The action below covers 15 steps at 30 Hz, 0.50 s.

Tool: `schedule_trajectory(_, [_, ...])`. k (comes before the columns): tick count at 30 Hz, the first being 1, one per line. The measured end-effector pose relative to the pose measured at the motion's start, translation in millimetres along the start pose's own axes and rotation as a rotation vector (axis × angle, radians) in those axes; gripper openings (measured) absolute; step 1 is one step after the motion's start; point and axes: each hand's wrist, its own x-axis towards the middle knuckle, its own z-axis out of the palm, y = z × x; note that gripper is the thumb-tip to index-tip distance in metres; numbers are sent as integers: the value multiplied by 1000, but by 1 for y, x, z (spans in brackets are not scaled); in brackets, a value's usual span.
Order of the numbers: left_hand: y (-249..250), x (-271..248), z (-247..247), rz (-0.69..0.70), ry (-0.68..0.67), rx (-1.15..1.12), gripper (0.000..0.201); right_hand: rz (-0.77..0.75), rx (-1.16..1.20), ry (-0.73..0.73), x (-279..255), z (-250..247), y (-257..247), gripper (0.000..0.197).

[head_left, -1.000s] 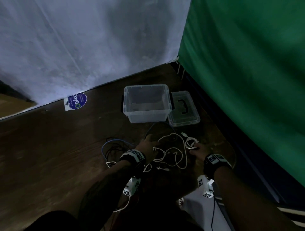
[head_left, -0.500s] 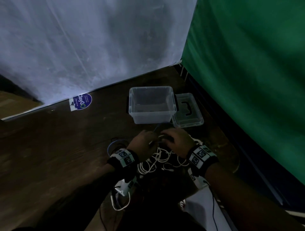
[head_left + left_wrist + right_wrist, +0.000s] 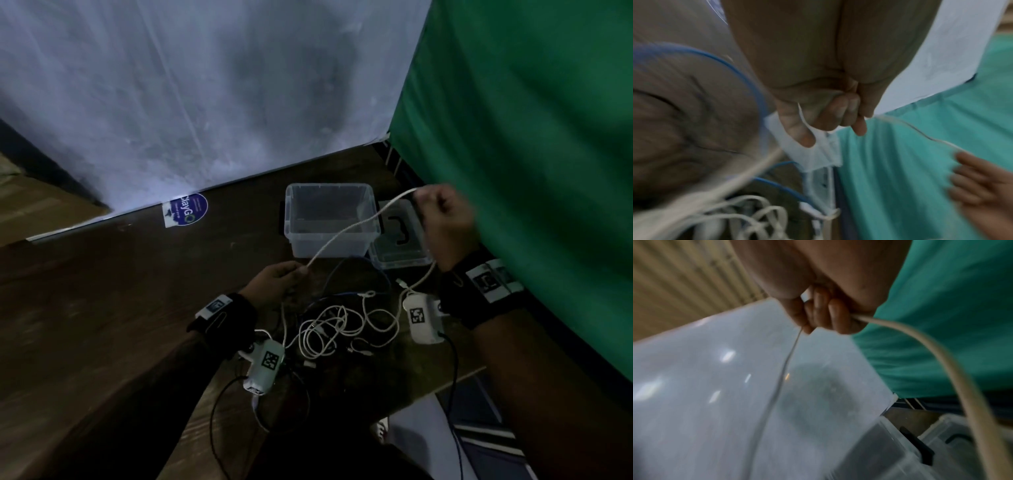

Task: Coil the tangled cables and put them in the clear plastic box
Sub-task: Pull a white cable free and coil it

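A white cable stretches taut between my two hands, crossing in front of the clear plastic box. My right hand is raised beside the green cloth, fingers curled round the cable's upper end. My left hand stays low over the wooden table and pinches the same cable. The rest of the white cables lie tangled with a blue cable and black ones between my wrists. The box stands open with no cables inside.
The box's clear lid with a black handle lies to the right of the box. A round blue sticker sits by the white backdrop. A green cloth hangs along the right. White paper lies near the table's front edge.
Both hands were down on the tangle. Now my right hand has risen up and to the right, pulling one white cable out, while my left hand keeps hold of it low.
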Motion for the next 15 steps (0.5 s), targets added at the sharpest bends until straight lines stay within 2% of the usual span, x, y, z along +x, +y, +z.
schedule_trajectory(2, [-7,-4,-6,-33,43,5,21,80,85,74,9,-15,6,20])
schedule_trajectory(3, [-9,-8,-9,-27,71,6,21,98,70,34,10,-21,8,21])
schedule_trajectory(5, [-8,-12,-12,13,139,40,21,96,-106,-110,5,-25,9,17])
schedule_trajectory(6, [-3,-14,-13,43,167,72,21,44,-243,-146,0,-25,10,22])
schedule_trajectory(8, [14,-18,-10,87,167,142,21,-154,-449,-113,-11,-20,5,43])
schedule_trajectory(10, [36,-24,-2,133,104,179,19,-390,-457,-116,-23,-8,-8,49])
schedule_trajectory(11, [46,-26,3,150,65,193,17,-420,-429,-213,-30,1,-16,49])
schedule_trajectory(12, [54,-27,7,165,31,205,17,-362,-401,-360,-38,10,-27,50])
schedule_trajectory(14, [69,-29,12,195,-44,221,19,-149,-350,-690,-53,26,-42,50])
schedule_trajectory(15, [73,-29,13,198,-72,215,21,-91,-315,-776,-57,33,-45,45])
